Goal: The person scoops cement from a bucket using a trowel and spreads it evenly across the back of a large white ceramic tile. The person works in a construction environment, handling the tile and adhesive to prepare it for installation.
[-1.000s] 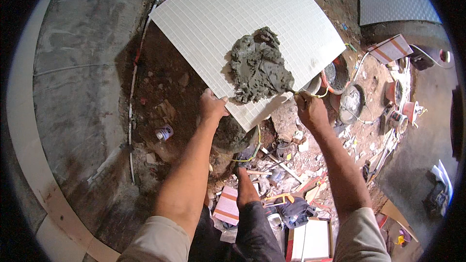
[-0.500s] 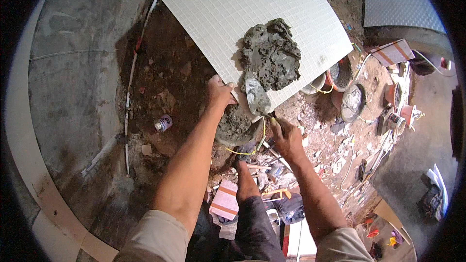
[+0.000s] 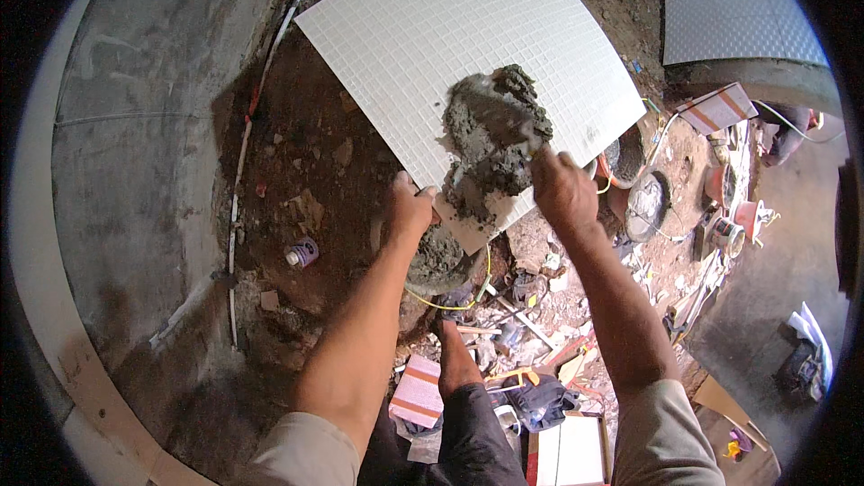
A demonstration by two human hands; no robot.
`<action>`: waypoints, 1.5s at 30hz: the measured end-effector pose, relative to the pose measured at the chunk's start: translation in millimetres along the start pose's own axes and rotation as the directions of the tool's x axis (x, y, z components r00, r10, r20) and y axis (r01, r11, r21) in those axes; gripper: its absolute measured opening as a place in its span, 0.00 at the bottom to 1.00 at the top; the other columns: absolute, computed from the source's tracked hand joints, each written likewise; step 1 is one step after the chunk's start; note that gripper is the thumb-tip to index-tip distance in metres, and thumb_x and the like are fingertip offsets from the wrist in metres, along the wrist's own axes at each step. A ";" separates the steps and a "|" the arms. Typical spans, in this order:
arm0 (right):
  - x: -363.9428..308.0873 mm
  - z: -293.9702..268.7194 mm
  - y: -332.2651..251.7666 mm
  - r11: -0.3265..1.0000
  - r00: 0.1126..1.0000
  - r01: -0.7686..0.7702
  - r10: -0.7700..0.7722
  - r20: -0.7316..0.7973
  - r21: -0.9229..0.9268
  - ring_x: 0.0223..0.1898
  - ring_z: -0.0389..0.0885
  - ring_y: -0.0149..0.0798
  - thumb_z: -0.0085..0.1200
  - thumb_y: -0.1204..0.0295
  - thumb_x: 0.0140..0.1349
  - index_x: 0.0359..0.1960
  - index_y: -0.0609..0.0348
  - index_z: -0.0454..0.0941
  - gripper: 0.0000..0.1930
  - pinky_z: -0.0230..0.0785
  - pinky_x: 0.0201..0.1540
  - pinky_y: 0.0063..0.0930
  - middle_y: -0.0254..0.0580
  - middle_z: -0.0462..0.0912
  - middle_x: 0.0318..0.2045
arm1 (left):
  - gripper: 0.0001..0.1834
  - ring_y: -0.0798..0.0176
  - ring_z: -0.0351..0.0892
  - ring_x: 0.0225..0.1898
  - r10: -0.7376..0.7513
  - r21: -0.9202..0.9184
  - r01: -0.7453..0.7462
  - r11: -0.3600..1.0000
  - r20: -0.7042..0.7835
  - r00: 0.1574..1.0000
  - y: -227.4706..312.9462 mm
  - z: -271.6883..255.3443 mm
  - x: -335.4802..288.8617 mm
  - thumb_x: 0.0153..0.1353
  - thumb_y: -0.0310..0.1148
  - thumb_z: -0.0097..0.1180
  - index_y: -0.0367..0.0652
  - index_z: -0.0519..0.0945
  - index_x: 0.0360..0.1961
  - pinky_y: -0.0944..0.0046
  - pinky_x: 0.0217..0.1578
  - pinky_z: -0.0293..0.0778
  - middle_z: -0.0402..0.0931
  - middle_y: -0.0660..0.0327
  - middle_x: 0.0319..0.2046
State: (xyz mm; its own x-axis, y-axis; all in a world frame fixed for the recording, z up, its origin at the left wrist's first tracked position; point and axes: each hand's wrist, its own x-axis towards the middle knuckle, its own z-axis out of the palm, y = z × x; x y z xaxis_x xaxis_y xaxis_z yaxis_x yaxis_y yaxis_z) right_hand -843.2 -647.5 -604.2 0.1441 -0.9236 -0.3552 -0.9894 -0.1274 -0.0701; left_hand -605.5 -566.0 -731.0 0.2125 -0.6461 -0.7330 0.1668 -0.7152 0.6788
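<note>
A large tile lies with its pale gridded back facing up. Grey mortar is heaped near its closest corner. My left hand grips the tile's left edge close to that corner, thumb on top. Over the right side of the heap, my right hand is closed around a trowel's handle; the blade is blurred and mostly lost against the mortar. Partly hidden under the tile corner, a bucket with a yellow handle holds more mortar.
Several buckets stand to the right, one of them pale-filled. A small bottle lies on the dirt at left, near a white pipe along the concrete wall. Rubble, tools and a pinkish box surround my leg.
My right hand has moved up and right with the trowel, from the tile's near corner to the heap. The mortar is now spread lower toward the corner. My left hand keeps its grip.
</note>
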 end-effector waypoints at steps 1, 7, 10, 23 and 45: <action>9.3 2.6 11.2 0.997 0.997 -0.020 0.025 -0.074 0.071 0.38 0.87 0.58 0.54 0.56 0.70 0.52 0.56 0.78 0.18 0.79 0.40 0.50 0.52 0.85 0.39 | 0.19 0.48 0.87 0.47 -0.055 -0.031 0.055 0.998 -0.014 0.998 7.7 5.1 -4.6 0.62 0.20 0.63 0.31 0.72 0.53 0.53 0.38 0.83 0.82 0.44 0.48; 43.5 4.7 -23.1 0.319 0.867 -0.476 0.326 0.377 0.819 0.12 0.69 0.31 0.47 0.52 0.75 0.35 0.60 0.80 0.23 0.58 0.12 0.31 0.35 0.73 0.16 | 0.21 0.50 0.87 0.47 0.031 0.015 -0.030 0.999 -0.030 0.999 -13.2 -5.5 8.3 0.60 0.19 0.64 0.33 0.74 0.54 0.52 0.44 0.81 0.83 0.45 0.50; 59.8 -24.5 -49.3 0.369 0.830 -0.555 0.188 0.525 0.745 0.11 0.68 0.33 0.48 0.51 0.75 0.31 0.57 0.78 0.22 0.57 0.12 0.33 0.35 0.71 0.14 | 0.20 0.50 0.87 0.46 0.094 0.027 -0.093 0.995 -0.057 0.994 -12.2 -3.4 7.6 0.60 0.18 0.62 0.34 0.74 0.54 0.53 0.43 0.81 0.83 0.45 0.50; 57.8 -6.1 47.5 0.993 0.985 -0.067 0.081 -0.153 0.093 0.32 0.88 0.59 0.51 0.54 0.72 0.39 0.56 0.82 0.18 0.78 0.32 0.51 0.57 0.83 0.24 | 0.22 0.52 0.86 0.45 -0.051 -0.140 0.060 0.988 0.064 0.997 18.6 10.0 -6.8 0.62 0.18 0.61 0.33 0.71 0.57 0.56 0.28 0.83 0.81 0.45 0.49; -15.1 8.1 89.0 0.928 0.983 -0.152 0.178 -0.044 0.340 0.33 0.86 0.62 0.51 0.56 0.73 0.36 0.61 0.81 0.19 0.76 0.36 0.52 0.60 0.84 0.27 | 0.15 0.55 0.86 0.26 -0.077 -0.035 0.078 0.996 0.024 0.997 26.2 4.4 -10.6 0.66 0.19 0.55 0.36 0.68 0.52 0.55 0.21 0.87 0.82 0.46 0.43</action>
State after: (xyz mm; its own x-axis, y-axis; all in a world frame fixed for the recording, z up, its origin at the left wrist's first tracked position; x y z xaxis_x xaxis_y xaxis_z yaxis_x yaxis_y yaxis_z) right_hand -933.2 -641.9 -612.7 -0.0349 -0.9466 -0.3206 -0.9334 0.1455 -0.3280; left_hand -607.6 -579.0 -705.7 0.1759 -0.5954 -0.7840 0.2161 -0.7536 0.6208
